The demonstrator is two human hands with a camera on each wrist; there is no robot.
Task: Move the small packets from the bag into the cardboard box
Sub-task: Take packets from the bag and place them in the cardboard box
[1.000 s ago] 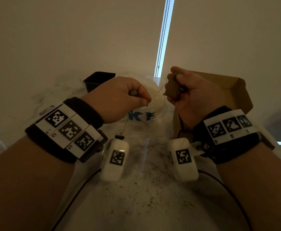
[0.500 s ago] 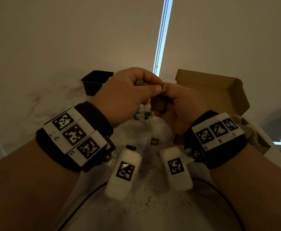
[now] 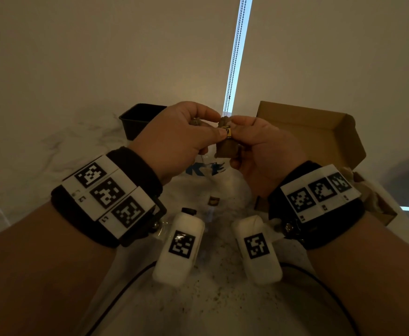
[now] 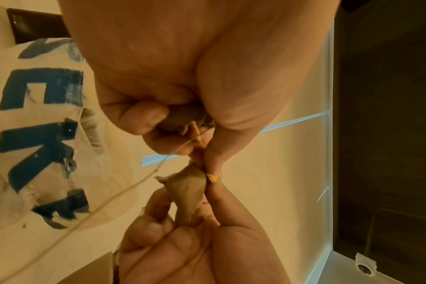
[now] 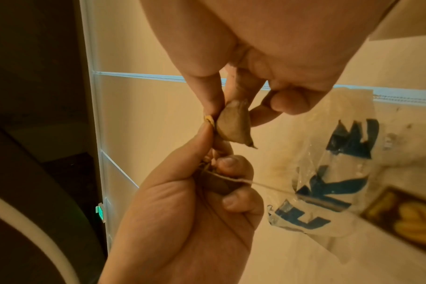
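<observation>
Both hands are raised together over the clear plastic bag (image 3: 205, 169) with blue letters. My right hand (image 3: 241, 139) pinches a small brown packet (image 3: 225, 150), which also shows in the right wrist view as the packet (image 5: 234, 124). My left hand (image 3: 212, 128) curls round a second brown packet (image 4: 182, 117), and its thumb and forefinger pinch a small yellow tag (image 4: 213, 177) beside the right hand's packet. A thin string (image 5: 263, 185) runs from the left hand. The open cardboard box (image 3: 307, 132) stands just right of the hands.
A black tray (image 3: 138, 117) sits at the back left by the wall. A loose tag (image 3: 214, 201) and brown crumbs lie on the white marbled table (image 3: 53, 146) between my wrists. A bead chain (image 3: 235, 57) hangs down the window strip behind.
A second ago the hands were apart with a string stretched between them. They have come together, and the left thumb and forefinger now pinch the tag next to the right hand's packet.
</observation>
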